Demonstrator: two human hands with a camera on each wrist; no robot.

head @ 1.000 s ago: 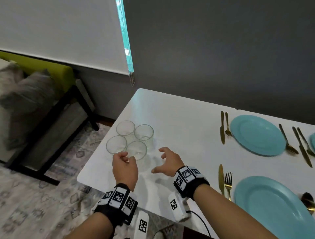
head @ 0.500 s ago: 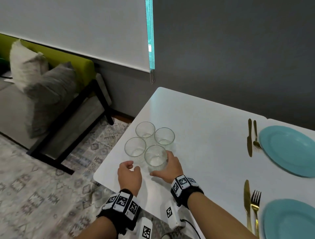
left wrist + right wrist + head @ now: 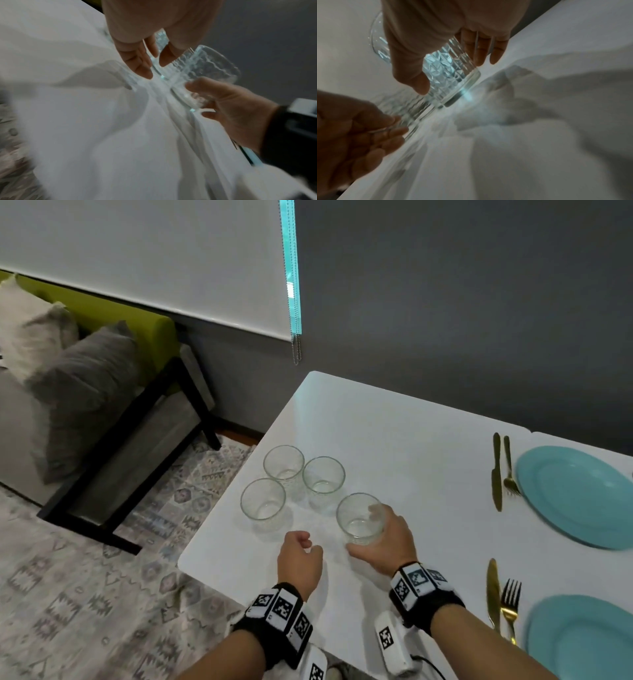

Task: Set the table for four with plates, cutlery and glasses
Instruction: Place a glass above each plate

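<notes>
— Now the right hand (image 3: 383, 539) wraps thumb and fingers round the clear textured glass tumbler (image 3: 359, 518), drawn away from the three other glasses (image 3: 284, 462) since a moment ago.

— Left hand (image 3: 299, 563)?

— Loosely curled, holding nothing, over the white table (image 3: 411, 440) beside it.

No words, brands or numbers legible in any view. Only signs: black-and-white square code patterns, machine markers, not readable as text. Several sit on the left wristband (image 3: 279, 608), several more on the right wristband (image 3: 416, 583). One more on each white device under the wrists, left (image 3: 315, 672) and right (image 3: 387, 639), by the near edge of the table (image 3: 394, 433). Wrist views too blurred to show any marking.
</notes>
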